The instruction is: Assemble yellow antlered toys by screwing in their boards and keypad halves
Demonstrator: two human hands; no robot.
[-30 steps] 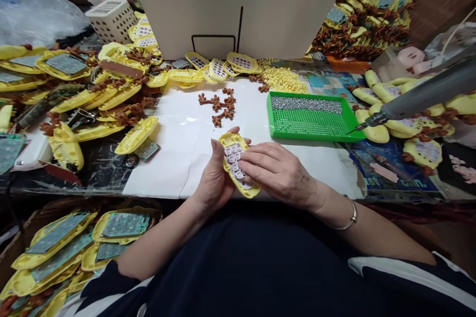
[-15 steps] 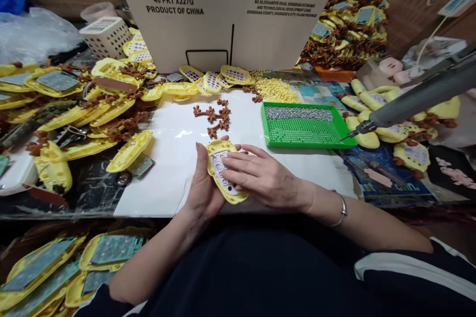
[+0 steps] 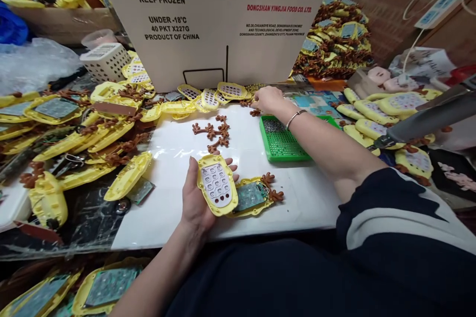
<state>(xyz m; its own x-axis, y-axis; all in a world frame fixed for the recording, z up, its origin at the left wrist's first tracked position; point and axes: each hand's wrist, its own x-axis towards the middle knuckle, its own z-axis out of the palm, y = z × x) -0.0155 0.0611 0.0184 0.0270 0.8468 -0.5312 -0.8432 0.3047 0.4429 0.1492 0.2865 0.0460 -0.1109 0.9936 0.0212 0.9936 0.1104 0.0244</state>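
My left hand (image 3: 197, 198) holds a yellow plastic shell half (image 3: 218, 184) with a white rubber keypad seated in it, thumb along its left edge and fingertips showing past its right side. Partly under that shell, a second yellow half (image 3: 266, 208) lies on the white sheet with a green circuit board (image 3: 251, 195) and brown antler-shaped pieces (image 3: 275, 189). At the back, my right hand (image 3: 270, 101) reaches down to the small yellow pieces (image 3: 256, 87), its fingers drawn together. Whatever they grip is hidden.
A green tray (image 3: 286, 151) of tiny metal screws stands under my right forearm. Brown antler pieces (image 3: 211, 131) lie mid-sheet. Yellow shells (image 3: 89, 124) crowd the left, and assembled yellow units (image 3: 375, 111) the right, beside an electric screwdriver (image 3: 420, 119). A white carton (image 3: 208, 49) stands behind.
My right hand has left the keypad shell and moved forward to the small yellow pieces. My left hand still holds the shell. The half with the circuit board has come into sight.
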